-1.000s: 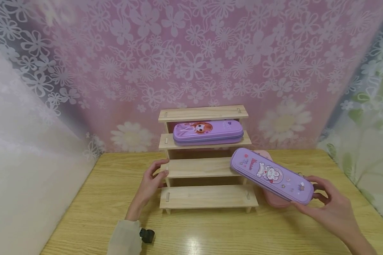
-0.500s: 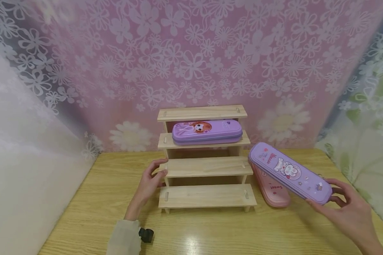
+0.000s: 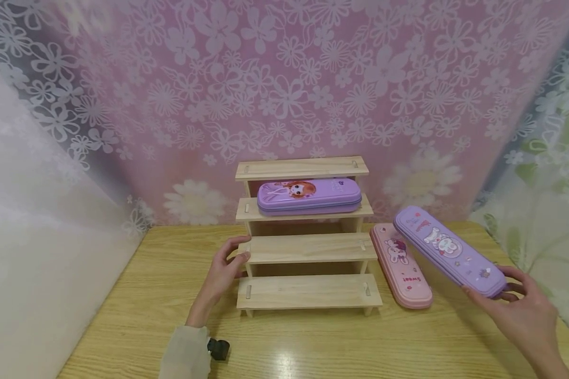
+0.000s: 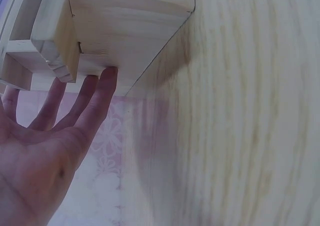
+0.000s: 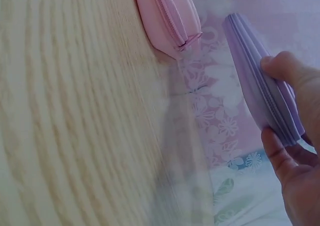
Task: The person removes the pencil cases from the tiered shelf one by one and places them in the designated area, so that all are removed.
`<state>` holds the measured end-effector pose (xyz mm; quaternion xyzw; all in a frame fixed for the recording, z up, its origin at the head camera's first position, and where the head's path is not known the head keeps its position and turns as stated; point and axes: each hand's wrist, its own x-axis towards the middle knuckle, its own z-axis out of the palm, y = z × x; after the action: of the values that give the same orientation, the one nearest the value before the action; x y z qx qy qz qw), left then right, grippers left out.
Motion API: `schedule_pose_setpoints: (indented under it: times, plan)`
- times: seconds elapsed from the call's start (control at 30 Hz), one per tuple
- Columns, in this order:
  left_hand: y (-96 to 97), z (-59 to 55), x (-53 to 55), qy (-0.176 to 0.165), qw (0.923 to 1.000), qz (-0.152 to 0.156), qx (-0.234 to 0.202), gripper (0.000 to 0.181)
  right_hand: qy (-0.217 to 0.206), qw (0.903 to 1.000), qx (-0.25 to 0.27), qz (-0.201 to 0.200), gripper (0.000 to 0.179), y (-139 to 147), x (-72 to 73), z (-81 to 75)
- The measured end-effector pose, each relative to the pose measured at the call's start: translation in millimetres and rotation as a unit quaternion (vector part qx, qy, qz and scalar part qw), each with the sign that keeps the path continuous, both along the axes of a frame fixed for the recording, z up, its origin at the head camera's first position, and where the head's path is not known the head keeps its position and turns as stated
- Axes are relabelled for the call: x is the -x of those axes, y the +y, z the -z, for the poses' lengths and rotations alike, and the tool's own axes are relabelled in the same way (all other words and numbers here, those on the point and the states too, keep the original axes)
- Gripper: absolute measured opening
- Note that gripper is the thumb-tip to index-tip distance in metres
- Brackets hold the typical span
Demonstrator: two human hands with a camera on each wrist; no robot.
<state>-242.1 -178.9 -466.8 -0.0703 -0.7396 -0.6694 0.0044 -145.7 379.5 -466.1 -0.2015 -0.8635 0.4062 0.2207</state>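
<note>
Head view: fairly bright, soft, even indoor light; source out of frame. White glare on counter (image 3: 332,342) at bottom center. Gaps beneath tiers of shelf (image 3: 308,248) shaded. Floral backdrop (image 3: 284,95) stretched, smeared toward side edges. Both wrist views: cooler cast, hazy, low contrast; broad soft-edged shadows across counter. Right wrist view: backdrop pattern washed out, details soft.

Printed with pale rabbits on the lilac oblong zip case (image 3: 449,251) and the pink oblong zip case (image 3: 402,267).
</note>
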Motion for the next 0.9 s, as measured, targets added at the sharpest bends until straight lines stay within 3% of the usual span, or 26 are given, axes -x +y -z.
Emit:
schedule_pose_setpoints:
  times: [0.37,0.53,0.9]
  plan:
    - [0.2,-1.1,-1.0,-0.004,1.0000,-0.001,0.007,0.036,-0.014,0.9982,-0.045,0.037,0.076,3.2,18.6,7.7]
    - [1.0,-1.8,-1.3,-0.003,1.0000,0.001,0.001,0.036,-0.044,0.9963,-0.068,0.028,0.080,6.7,21.7,11.1]
    - [-0.7,1.2,0.9,0.001,1.0000,-0.001,0.007,0.036,-0.094,0.9939,-0.056,0.011,0.085,9.0,22.8,18.4]
